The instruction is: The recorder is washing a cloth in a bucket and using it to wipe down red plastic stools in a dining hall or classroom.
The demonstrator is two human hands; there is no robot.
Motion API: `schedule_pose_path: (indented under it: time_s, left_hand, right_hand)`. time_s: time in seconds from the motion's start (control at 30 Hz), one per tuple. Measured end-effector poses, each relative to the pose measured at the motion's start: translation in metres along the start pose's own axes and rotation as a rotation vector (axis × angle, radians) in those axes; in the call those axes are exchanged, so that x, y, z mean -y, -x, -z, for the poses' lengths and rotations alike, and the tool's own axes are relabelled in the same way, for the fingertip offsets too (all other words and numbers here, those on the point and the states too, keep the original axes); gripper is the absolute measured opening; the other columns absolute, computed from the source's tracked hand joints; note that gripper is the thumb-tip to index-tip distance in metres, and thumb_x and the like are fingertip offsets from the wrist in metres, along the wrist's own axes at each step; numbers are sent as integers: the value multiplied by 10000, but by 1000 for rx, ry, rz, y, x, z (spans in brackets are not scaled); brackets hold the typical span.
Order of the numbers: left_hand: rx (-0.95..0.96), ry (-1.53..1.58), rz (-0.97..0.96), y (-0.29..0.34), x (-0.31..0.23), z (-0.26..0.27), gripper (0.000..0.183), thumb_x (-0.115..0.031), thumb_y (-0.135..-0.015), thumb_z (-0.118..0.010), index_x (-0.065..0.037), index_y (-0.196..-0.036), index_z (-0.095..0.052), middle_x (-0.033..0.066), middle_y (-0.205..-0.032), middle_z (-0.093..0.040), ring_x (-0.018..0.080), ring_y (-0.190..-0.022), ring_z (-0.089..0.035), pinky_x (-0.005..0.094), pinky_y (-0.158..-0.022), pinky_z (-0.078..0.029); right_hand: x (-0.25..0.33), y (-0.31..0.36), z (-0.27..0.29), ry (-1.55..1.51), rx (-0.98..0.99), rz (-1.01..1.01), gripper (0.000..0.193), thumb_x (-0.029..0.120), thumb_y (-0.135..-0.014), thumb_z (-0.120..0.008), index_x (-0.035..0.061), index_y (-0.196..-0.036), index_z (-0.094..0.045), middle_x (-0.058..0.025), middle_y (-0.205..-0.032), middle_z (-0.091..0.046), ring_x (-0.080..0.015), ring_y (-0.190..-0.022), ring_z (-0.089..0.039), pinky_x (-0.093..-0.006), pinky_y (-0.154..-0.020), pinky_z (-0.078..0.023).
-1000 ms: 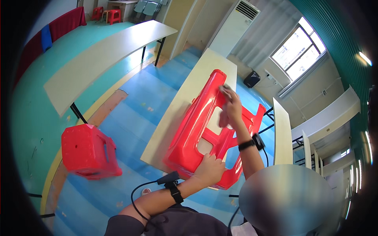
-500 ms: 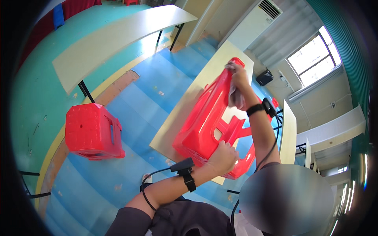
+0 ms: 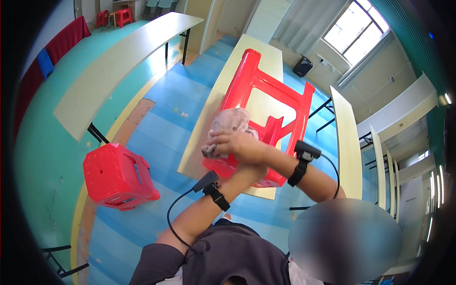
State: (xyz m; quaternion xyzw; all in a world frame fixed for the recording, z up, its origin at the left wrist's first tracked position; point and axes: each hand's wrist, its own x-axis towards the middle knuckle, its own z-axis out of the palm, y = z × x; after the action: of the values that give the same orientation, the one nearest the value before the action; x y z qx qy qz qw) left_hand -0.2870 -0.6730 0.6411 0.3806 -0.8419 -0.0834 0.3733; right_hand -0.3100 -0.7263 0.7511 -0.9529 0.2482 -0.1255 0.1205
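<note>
A red plastic stool [image 3: 289,91] lies on its side on the pale narrow table [image 3: 188,161], its legs pointing away from me and its seat end close to me. My right hand [image 3: 242,145] presses a crumpled greyish-pink cloth [image 3: 229,119] against the stool's left side, near the seat end. Its fingers lie bent over the cloth. Under the right wrist, my left hand [image 3: 254,174] is at the seat end of the stool. The right forearm crosses over it and hides its fingers. Both wrists wear black straps with small cabled devices.
A second red stool [image 3: 111,175] stands on the floor to the left. Long pale tables stand at the far left [image 3: 128,52] and at the right [image 3: 346,142]. A black speaker [image 3: 302,66] sits by the wall below the window.
My right hand has drawn the cloth from the far leg end back toward the seat end, crossing over my left hand. The stool has turned, showing more of its open leg frame.
</note>
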Motion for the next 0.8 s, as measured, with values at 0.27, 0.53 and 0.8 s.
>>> schedule_pose_path:
  time_s: [0.27,0.53,0.8]
  left_hand:
    - [17,246,-426,-10,35,75,291,-48,-805,-559,-85,-1092,-597,100,-1183,-568,310,-1190,-470,449,-1062,-319]
    - [-68,644,-177,-107,61,119,275,-56,-891,-488,-61,-1153,-572,131,-1105,-594,329,-1080,-539,429,-966,-383]
    - [799,517,-147,-100,23,66,412,-268,-981,-384,-135,-1366,-439,143,-1329,-497,302,-1338,-326,520,-1125,-24]
  right_hand:
    - [-91,55,69,-156,-53,-354,387,-171,-660,-529,-1,-982,-658,-176,-1030,-606,-278,-913,-638,-309,-782,-530]
    - [0,44,-23,289,-289,-216,66,137,-728,-583,108,-710,-640,-23,-875,-644,-227,-917,-569,-339,-790,-471]
    - [55,116,-21,425,-378,-304,130,104,-777,-572,76,-865,-663,-64,-1002,-623,-255,-945,-587,-359,-827,-482]
